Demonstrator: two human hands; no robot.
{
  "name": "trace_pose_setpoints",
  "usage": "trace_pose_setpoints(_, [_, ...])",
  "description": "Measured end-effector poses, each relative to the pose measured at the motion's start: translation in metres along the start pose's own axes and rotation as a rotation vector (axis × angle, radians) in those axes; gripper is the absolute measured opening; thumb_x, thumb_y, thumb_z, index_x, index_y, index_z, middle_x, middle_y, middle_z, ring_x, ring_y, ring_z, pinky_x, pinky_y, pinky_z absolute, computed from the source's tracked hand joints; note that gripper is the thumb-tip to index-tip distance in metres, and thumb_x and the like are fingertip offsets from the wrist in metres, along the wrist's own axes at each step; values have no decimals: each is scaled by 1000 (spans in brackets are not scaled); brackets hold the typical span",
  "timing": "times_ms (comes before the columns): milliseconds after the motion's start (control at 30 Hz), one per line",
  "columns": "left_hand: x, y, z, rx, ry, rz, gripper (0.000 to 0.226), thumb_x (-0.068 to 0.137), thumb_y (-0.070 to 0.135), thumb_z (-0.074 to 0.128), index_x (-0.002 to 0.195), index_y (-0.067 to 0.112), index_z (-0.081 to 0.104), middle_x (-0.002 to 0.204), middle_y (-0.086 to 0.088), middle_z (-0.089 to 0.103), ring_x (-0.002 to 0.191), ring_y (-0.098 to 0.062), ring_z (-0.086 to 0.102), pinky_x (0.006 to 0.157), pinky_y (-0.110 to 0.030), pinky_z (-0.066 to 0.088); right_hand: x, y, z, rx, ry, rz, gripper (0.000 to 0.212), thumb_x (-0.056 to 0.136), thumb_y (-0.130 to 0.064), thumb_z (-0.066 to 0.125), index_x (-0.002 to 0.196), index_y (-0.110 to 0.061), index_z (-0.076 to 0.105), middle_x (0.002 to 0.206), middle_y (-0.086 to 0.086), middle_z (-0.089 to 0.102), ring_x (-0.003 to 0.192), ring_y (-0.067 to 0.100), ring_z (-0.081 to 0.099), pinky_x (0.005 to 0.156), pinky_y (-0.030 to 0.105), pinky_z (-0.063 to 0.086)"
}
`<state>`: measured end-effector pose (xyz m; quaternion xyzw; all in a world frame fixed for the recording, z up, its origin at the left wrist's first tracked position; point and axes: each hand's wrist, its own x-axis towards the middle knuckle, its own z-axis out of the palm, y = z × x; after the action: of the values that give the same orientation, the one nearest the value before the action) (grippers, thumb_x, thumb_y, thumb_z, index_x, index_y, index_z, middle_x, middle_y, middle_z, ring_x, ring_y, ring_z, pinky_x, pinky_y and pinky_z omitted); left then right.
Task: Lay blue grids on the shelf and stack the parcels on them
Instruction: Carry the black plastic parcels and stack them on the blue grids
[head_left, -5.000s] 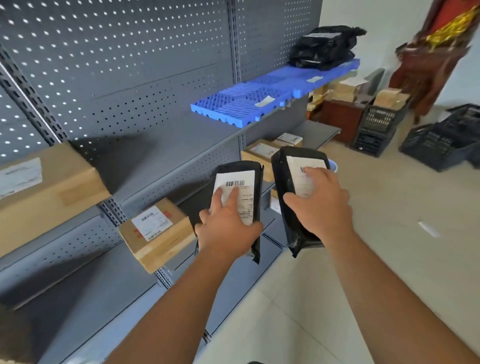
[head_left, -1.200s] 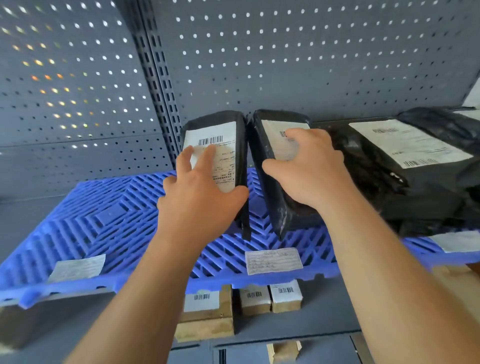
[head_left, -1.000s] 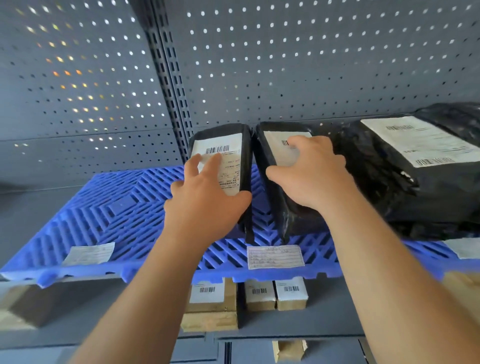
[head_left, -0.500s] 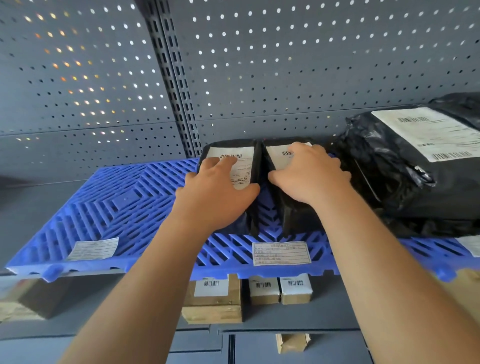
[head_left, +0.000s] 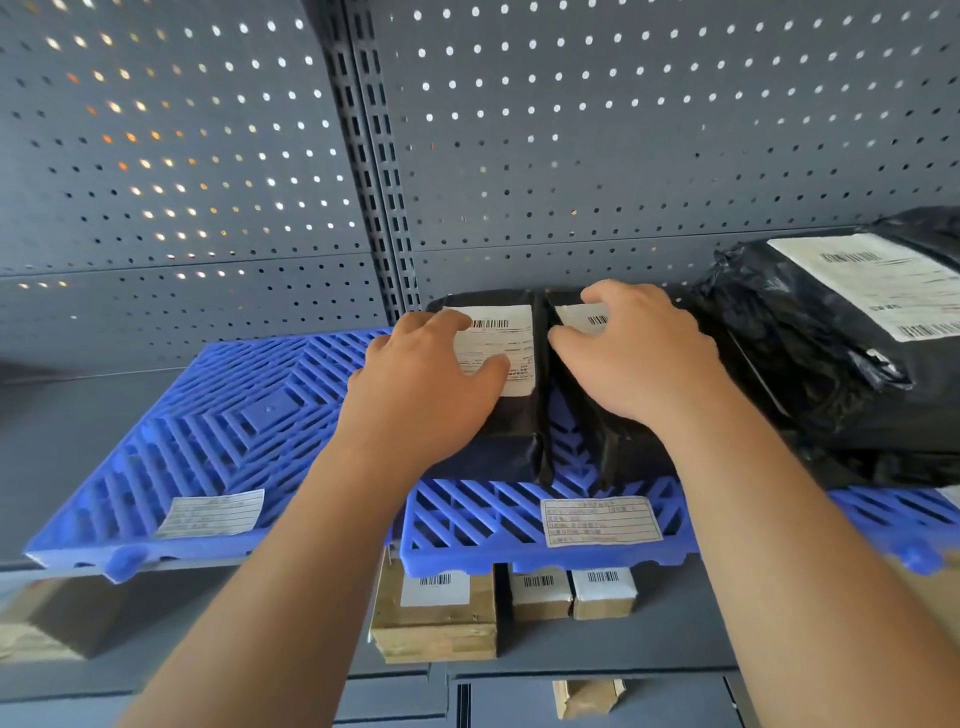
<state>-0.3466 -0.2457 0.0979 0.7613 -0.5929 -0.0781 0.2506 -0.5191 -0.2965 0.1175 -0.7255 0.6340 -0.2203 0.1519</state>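
Placement on the blue grid (head_left: 498, 512): two small black parcels lie flat, labels up, close side by side. The left hand (head_left: 421, 400) grips the left parcel (head_left: 519, 415) with its thumb across the label and its fingers curled over the left edge. The right hand (head_left: 639, 358) grips the right parcel (head_left: 618, 452), fingers curled over its far end. A large black parcel (head_left: 831, 364) sits just beside, on the right. A second grid (head_left: 234, 415) adjoins on the left. Cardboard boxes (head_left: 436, 623) stand on the lower shelf (head_left: 675, 639).

Under my left hand (head_left: 426, 395), the left parcel (head_left: 511, 436) is glossy, creased black plastic film with a matt paper label (head_left: 511, 343); the right parcel (head_left: 623, 452) too. The blue grids (head_left: 234, 426) are ribbed, faintly shiny plastic.
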Motion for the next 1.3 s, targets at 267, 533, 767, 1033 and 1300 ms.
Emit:
trace_pose_setpoints(267, [-4, -13, -5, -102, 58, 58, 59, 89, 55, 57, 144, 35, 45, 142, 7, 48, 123, -26, 53, 96, -51, 52, -29, -21, 2, 12, 12, -16, 45, 91, -56, 53, 131, -35, 51, 138, -2, 49, 125, 31, 48, 105, 54, 38])
trace_pose_setpoints(533, [-27, -14, -14, -109, 163, 67, 53, 92, 47, 59, 142, 36, 47, 137, 9, 51, 116, -22, 56, 87, -40, 49, -43, -22, 4, 68, 26, -85, 52, 91, -53, 54, 139, -32, 49, 138, -1, 51, 129, 29, 47, 109, 51, 37])
trace_pose_setpoints(767, [-53, -7, -31, -87, 307, -36, 50, 94, 42, 59, 142, 36, 49, 141, 9, 52, 121, -15, 55, 84, -30, 38, -51, -29, 0, 90, -23, -242, 57, 91, -55, 54, 143, -31, 47, 142, 1, 49, 129, 29, 47, 108, 53, 38])
trace_pose_setpoints(1033, [-90, 9, -25, -23, 381, -165, 50, 92, 46, 57, 141, 37, 49, 141, 13, 53, 124, -16, 54, 91, -36, 47, -63, -16, -9, 208, -101, -404, 52, 92, -50, 57, 140, -30, 50, 138, 0, 51, 125, 26, 50, 106, 46, 40])
trace_pose_setpoints(1300, [-138, -10, -28, 53, 433, -318, 49, 90, 47, 57, 137, 37, 52, 138, 11, 56, 124, -19, 55, 96, -41, 49, -87, -34, 6, 284, -180, -574, 52, 93, -45, 58, 141, -26, 50, 136, 1, 52, 126, 23, 48, 107, 42, 40])
